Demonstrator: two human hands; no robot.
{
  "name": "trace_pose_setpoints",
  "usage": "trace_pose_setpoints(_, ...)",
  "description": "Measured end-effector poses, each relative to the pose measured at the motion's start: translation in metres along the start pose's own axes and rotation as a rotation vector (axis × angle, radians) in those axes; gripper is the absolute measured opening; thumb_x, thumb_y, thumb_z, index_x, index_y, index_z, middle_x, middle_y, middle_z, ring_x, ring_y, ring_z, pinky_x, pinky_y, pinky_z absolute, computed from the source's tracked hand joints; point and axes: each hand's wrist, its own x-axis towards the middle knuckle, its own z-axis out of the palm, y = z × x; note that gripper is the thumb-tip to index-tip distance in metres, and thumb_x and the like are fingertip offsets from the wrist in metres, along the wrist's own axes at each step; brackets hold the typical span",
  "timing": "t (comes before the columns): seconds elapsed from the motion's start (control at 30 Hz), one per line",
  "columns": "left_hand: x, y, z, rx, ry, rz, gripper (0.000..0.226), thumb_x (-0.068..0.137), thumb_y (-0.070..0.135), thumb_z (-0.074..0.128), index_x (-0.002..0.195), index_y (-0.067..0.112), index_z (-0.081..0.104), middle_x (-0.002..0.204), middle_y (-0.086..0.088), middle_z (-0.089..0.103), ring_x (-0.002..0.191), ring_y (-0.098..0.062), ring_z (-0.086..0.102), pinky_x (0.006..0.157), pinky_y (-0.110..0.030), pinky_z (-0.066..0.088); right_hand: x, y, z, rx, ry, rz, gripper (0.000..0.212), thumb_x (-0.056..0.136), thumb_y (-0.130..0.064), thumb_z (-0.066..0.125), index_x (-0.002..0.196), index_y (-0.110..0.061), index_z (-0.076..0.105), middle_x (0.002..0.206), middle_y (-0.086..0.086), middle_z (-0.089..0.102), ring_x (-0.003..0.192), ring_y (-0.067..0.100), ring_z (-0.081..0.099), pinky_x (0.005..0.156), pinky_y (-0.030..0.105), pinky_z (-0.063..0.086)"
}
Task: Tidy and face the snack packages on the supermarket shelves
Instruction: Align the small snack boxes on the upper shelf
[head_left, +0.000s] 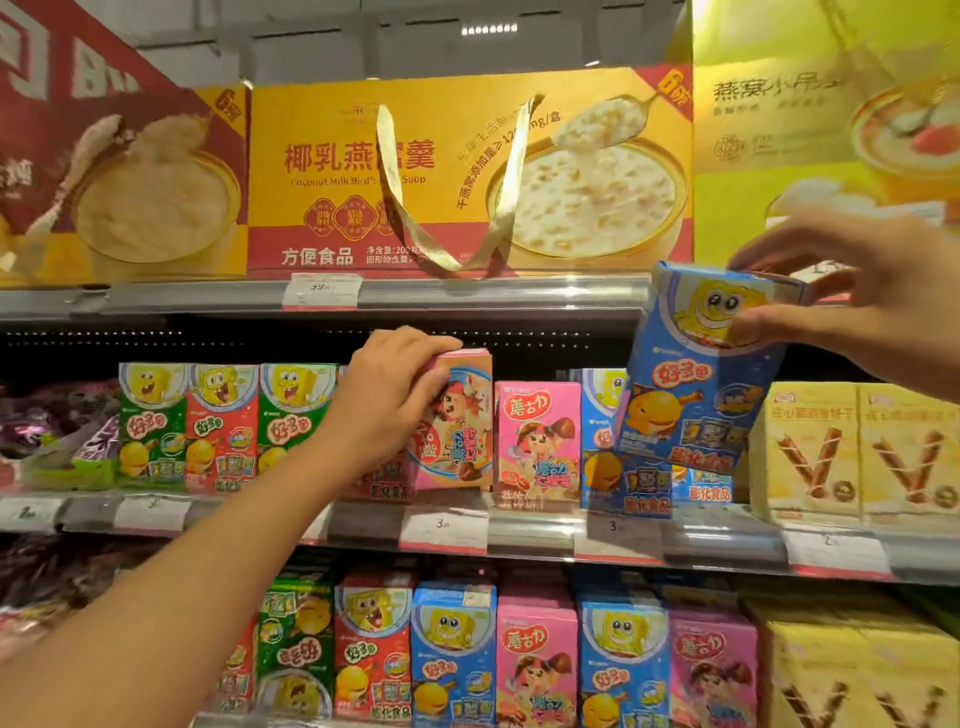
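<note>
Snack boxes fill the middle shelf (519, 540) in a row, and two of them are in my hands. My left hand (387, 400) is wrapped over the top corner of a pink snack box (460, 431) that stands on the shelf twisted, its face turned toward the neighbours beyond my fingertips rather than squarely out. My fingers (415, 340) curl across its top edge and the thumb presses the front, so the grip is closed on it. My right hand (862, 301) holds a blue SpongeBob snack box (696, 379) lifted clear of the shelf and tilted, fingers over its top, thumb on the printed face, clamped on the upper end only.

Below that raised box stand more blue boxes (623, 457); just past my right palm sit the yellow wafer-stick boxes (852, 452). Between my two hands stands an upright pink box (537, 441).

The risks, as I judge them: the blue box hangs from a grip at its top, so it could swing or slip as I lower it, knocking the standing blue boxes backward or out of line. Turning the pink box with my palm pressed close could drag the red box (221, 426) side of the row, under my wrist, or nudge the upright pink one askew. The slot for the blue box looks tight, so its corner may catch.
</note>
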Motion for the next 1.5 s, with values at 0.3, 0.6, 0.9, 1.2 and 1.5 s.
trace_pose_setpoints(0.3,-0.001,-0.007,0.017,-0.049,-0.009,-0.031,0.043,0.1,0.036,0.043,0.134,0.016,0.059,0.121,0.0,0.062,0.112,-0.02,0.049,0.096,-0.043,0.041,-0.01,-0.01,-0.008,-0.014,-0.01,-0.035,0.046,0.074,-0.066,0.075,0.114,-0.044,0.066,0.109,-0.024,0.068,0.095,0.0,0.068,0.069,0.019,0.057)
trace_pose_setpoints(0.6,0.007,-0.013,0.032,0.006,-0.052,0.018,0.04,0.102,0.036,0.042,0.135,0.02,0.058,0.122,0.002,0.061,0.115,-0.02,0.049,0.098,-0.047,0.04,-0.021,-0.014,-0.011,-0.061,-0.039,0.046,0.048,0.074,-0.057,0.08,0.117,-0.046,0.065,0.108,-0.026,0.067,0.082,-0.004,0.071,0.056,0.025,0.059)
trace_pose_setpoints(0.9,0.004,-0.028,0.04,0.224,-0.167,0.085,0.049,0.103,0.05,0.026,0.137,0.027,0.053,0.122,0.006,0.059,0.122,-0.021,0.047,0.119,-0.051,0.02,-0.027,-0.01,-0.011,-0.095,-0.047,0.087,0.039,0.07,-0.056,0.075,0.106,-0.053,0.062,0.103,-0.023,0.069,0.086,-0.007,0.066,0.059,0.026,0.053)
trace_pose_setpoints(1.2,0.008,-0.026,0.037,0.373,-0.177,0.184,0.058,0.099,0.052,0.027,0.14,0.021,0.053,0.129,-0.001,0.06,0.122,-0.026,0.051,0.116,-0.052,0.027,-0.027,0.009,-0.006,-0.131,-0.1,0.194,0.036,0.076,-0.04,0.077,0.11,-0.032,0.066,0.106,-0.02,0.069,0.102,-0.013,0.061,0.077,0.027,0.058)
trace_pose_setpoints(1.5,0.029,0.039,0.044,0.204,-0.084,0.27,0.053,0.097,0.045,0.037,0.138,0.018,0.055,0.131,-0.004,0.06,0.119,-0.026,0.054,0.1,-0.046,0.045,-0.032,0.032,-0.008,-0.193,-0.167,0.194,0.034,0.079,-0.029,0.082,0.108,-0.032,0.064,0.107,-0.016,0.069,0.106,0.004,0.064,0.081,0.044,0.061)
